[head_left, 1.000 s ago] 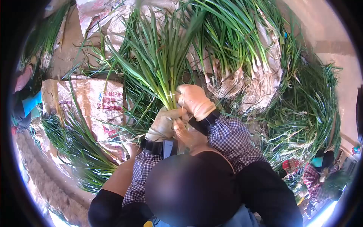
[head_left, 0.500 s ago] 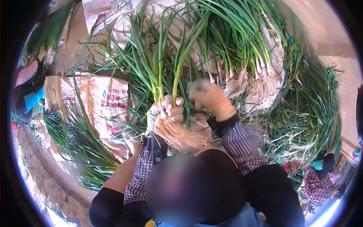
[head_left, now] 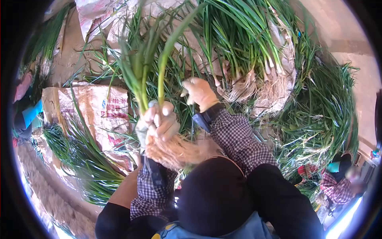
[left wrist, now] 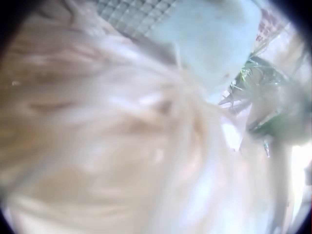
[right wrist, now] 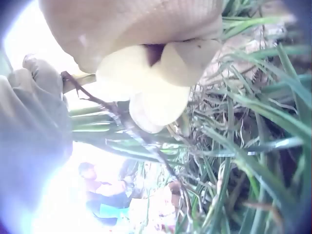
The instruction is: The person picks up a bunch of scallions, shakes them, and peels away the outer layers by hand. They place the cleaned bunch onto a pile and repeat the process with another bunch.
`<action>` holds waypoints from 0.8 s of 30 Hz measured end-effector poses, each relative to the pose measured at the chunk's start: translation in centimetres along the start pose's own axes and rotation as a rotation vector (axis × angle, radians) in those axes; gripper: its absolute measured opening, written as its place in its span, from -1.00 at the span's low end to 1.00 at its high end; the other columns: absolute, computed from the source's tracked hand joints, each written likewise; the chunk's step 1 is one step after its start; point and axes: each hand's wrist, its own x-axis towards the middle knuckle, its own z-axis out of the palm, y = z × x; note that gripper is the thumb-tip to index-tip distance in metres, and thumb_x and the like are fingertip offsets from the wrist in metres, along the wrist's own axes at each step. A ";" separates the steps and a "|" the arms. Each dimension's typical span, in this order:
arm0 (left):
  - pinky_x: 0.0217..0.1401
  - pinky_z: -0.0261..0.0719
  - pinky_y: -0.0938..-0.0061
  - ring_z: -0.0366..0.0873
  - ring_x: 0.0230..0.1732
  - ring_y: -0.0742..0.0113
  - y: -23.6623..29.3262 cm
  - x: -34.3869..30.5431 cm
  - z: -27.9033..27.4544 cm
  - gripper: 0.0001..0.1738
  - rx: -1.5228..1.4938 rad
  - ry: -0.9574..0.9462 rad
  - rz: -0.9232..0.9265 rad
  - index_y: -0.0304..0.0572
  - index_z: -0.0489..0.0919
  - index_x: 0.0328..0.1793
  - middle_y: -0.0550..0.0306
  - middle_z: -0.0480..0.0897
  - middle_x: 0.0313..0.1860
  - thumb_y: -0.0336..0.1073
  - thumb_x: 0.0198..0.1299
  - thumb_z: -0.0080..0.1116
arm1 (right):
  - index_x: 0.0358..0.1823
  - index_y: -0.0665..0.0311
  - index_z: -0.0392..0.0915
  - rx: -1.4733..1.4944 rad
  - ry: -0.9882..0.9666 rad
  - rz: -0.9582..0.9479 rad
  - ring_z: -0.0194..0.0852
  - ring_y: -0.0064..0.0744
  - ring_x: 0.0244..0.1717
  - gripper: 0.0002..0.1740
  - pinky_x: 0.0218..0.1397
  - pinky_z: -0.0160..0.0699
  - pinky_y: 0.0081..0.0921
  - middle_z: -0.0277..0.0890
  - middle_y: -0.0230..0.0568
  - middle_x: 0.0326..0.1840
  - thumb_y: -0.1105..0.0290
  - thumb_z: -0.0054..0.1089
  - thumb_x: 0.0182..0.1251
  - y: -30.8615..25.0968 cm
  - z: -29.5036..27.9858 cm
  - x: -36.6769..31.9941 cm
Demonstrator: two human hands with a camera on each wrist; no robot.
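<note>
A small bunch of green onions rises from my gloved left hand, whose fingers are curled round the stems. Their pale, stringy roots hang below that fist; in the left wrist view blurred roots fill much of the picture. One thick stem stands apart from the others in the grip. My gloved right hand is to the right of the bunch, apart from it, with fingers loosely bent. In the right wrist view a thin dark stalk passes by its fingers, near the left hand's glove.
Rooted green onions lie in a row on a sack at the upper right. A loose heap of green leaves spreads at the right. Left of me are a printed woven sack and more greens. Other people sit at both sides.
Both hands were together at the stems, then parted. My left hand turned the bunch so its roots show, then shifted left and lower. The right hand swung right, then came back left.
</note>
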 end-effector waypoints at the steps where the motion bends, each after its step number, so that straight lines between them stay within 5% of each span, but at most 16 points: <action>1: -0.64 0.37 0.60 0.29 -0.63 0.53 0.8 0.5 -0.4 -0.76 0.047 -0.070 -0.008 -0.35 0.32 -0.03 -0.19 0.49 -0.11 -0.34 0.28 -0.05 | -0.33 0.25 0.56 -0.090 -0.054 0.067 0.55 -0.42 -0.49 -0.81 -0.39 0.52 -0.50 0.62 -0.28 -0.37 0.30 0.05 0.26 0.3 -0.4 0.2; 2: -0.61 0.37 0.62 0.28 -0.63 0.56 1.6 0.9 -0.8 -0.60 0.094 -0.140 -0.013 -0.30 0.26 0.21 -0.27 0.49 0.01 -0.32 0.29 -0.07 | -0.18 0.23 0.58 -0.732 -0.394 -0.047 0.58 -0.41 -0.45 -0.78 -0.28 0.55 -0.45 0.63 -0.26 -0.27 0.32 0.09 0.21 0.8 0.2 0.2; 3: -0.60 0.37 0.64 0.27 -0.63 0.58 1.4 1.2 0.1 -0.46 0.131 -0.115 0.056 -0.20 0.16 0.39 -0.32 0.46 0.10 -0.30 0.30 -0.08 | -0.11 0.21 0.59 -0.751 -0.714 -0.436 0.60 -0.40 -0.40 -0.73 -0.21 0.56 -0.42 0.64 -0.23 -0.29 0.32 0.12 0.16 1.2 1.0 -1.0; 4: -0.58 0.37 0.66 0.24 -0.63 0.58 1.0 0.5 0.4 -0.30 0.237 0.107 0.180 0.09 -0.09 0.53 -0.36 0.38 0.22 -0.26 0.32 -0.09 | -0.12 0.15 0.61 -0.816 -0.551 -0.400 0.60 -0.31 -0.27 -0.71 -0.11 0.53 -0.37 0.64 -0.22 -0.25 0.27 0.18 0.13 1.0 0.4 -1.5; 5: -0.57 0.40 0.66 0.28 -0.64 0.59 1.3 0.6 0.1 -0.32 0.302 0.169 0.170 0.10 0.02 0.50 -0.19 0.52 0.09 -0.28 0.29 -0.02 | -0.12 0.10 0.64 -0.883 -0.380 -0.374 0.59 -0.21 -0.14 -0.69 -0.01 0.51 -0.32 0.64 -0.21 -0.21 0.21 0.23 0.10 0.3 -0.7 -1.8; 7: -0.54 0.47 0.65 0.39 -0.62 0.54 2.3 -0.3 -4.6 -0.35 0.338 0.270 -0.020 -0.12 0.15 0.42 0.03 0.61 -0.13 -0.27 0.21 0.09 | -0.11 0.18 0.61 -0.631 0.424 -0.120 0.58 -0.12 -0.25 -0.61 -0.06 0.51 -0.27 0.61 -0.09 -0.34 0.08 0.15 0.15 -0.3 -5.1 1.3; 8: -0.52 0.51 0.64 0.46 -0.60 0.51 2.5 -0.6 -6.0 -0.37 0.361 0.372 -0.147 -0.27 0.25 0.35 0.15 0.65 -0.24 -0.27 0.17 0.16 | -0.16 0.23 0.62 -0.684 0.507 -0.012 0.59 -0.10 -0.26 -0.60 -0.12 0.53 -0.26 0.61 -0.02 -0.31 0.06 0.08 0.21 0.0 -7.1 3.6; 9: -0.48 0.54 0.61 0.49 -0.57 0.46 2.0 -0.6 -7.7 -0.43 0.527 0.540 -0.251 -0.41 0.34 0.25 0.11 0.64 -0.21 -0.27 0.15 0.16 | -0.31 0.32 0.61 -0.932 0.430 0.177 0.60 -0.25 -0.45 -0.58 -0.27 0.54 -0.37 0.63 -0.15 -0.41 0.08 0.00 0.32 -1.3 -7.4 4.3; 11: -0.45 0.56 0.62 0.50 -0.54 0.45 -1.7 0.6 -5.7 -0.58 0.709 0.797 -0.210 -0.40 0.48 0.11 0.08 0.64 -0.21 -0.31 0.16 0.12 | -0.29 0.34 0.62 -1.109 0.344 0.118 0.62 -0.16 -0.31 -0.60 -0.12 0.52 -0.26 0.63 -0.07 -0.29 0.12 0.00 0.31 1.5 -8.3 7.3; 13: -0.38 0.57 0.55 0.55 -0.46 0.36 -2.8 0.8 -6.4 -0.63 0.815 0.713 -0.229 -0.46 0.55 -0.08 0.08 0.61 -0.39 -0.26 0.12 0.14 | -0.26 0.34 0.63 -1.047 0.199 0.163 0.61 -0.09 -0.21 -0.64 -0.05 0.50 -0.27 0.62 -0.02 -0.23 0.16 0.02 0.27 -2.0 -5.5 3.2; 15: -0.30 0.56 0.52 0.56 -0.43 0.32 -3.7 0.8 -7.4 -0.68 0.835 0.727 -0.225 -0.46 0.58 -0.21 0.07 0.57 -0.51 -0.25 0.10 0.17 | -0.31 0.39 0.61 -1.175 0.070 -0.195 0.63 -0.16 -0.43 -0.60 -0.36 0.58 -0.40 0.61 0.04 -0.42 0.11 0.08 0.26 0.2 -3.0 1.4; 17: -0.29 0.59 0.46 0.59 -0.41 0.26 -4.1 0.7 -6.8 -0.71 0.644 0.609 -0.127 -0.44 0.57 -0.23 0.03 0.59 -0.46 -0.28 0.08 0.19 | -0.29 0.37 0.58 -0.069 -0.110 0.235 0.50 -0.30 -0.68 -0.51 -0.64 0.46 -0.47 0.59 0.02 -0.49 -0.01 0.05 0.29 -0.8 -2.6 -1.1; 18: -0.21 0.61 0.39 0.61 -0.35 0.17 -4.5 0.9 -4.9 -0.73 0.622 0.812 -0.125 -0.41 0.54 -0.24 -0.02 0.61 -0.38 -0.30 0.06 0.19 | -0.26 0.35 0.56 0.296 -0.320 0.289 0.39 -0.37 -0.75 -0.49 -0.72 0.37 -0.52 0.56 -0.02 -0.54 -0.06 0.04 0.29 1.2 -2.8 -0.8; 20: -0.13 0.60 0.35 0.60 -0.23 0.14 -3.8 0.5 -4.5 -0.74 0.508 0.735 -0.279 -0.38 0.51 -0.21 -0.08 0.60 -0.23 -0.30 0.06 0.16 | -0.22 0.31 0.48 0.651 -0.499 0.304 0.22 -0.45 -0.85 -0.45 -0.80 0.25 -0.55 0.48 -0.14 -0.65 -0.13 0.03 0.28 1.9 -2.7 -2.2; 21: -0.14 0.59 0.37 0.59 -0.22 0.16 -3.7 0.4 -4.3 -0.75 0.494 0.682 -0.330 -0.35 0.51 -0.21 -0.08 0.59 -0.20 -0.30 0.05 0.16 | -0.23 0.31 0.47 0.993 -0.855 0.301 0.22 -0.47 -0.84 -0.46 -0.80 0.24 -0.58 0.48 -0.13 -0.63 -0.13 0.04 0.27 4.7 -2.3 -0.8; 24: -0.36 0.44 0.53 0.36 -0.39 0.35 -3.0 -0.4 -5.6 -0.83 0.266 0.581 -0.268 -0.22 0.43 -0.34 0.06 0.47 -0.26 -0.29 0.10 0.13 | -0.26 0.34 0.48 0.789 -0.312 -0.003 0.27 -0.52 -0.81 -0.52 -0.74 0.28 -0.59 0.47 -0.22 -0.61 -0.03 0.14 0.25 2.5 -1.0 -2.2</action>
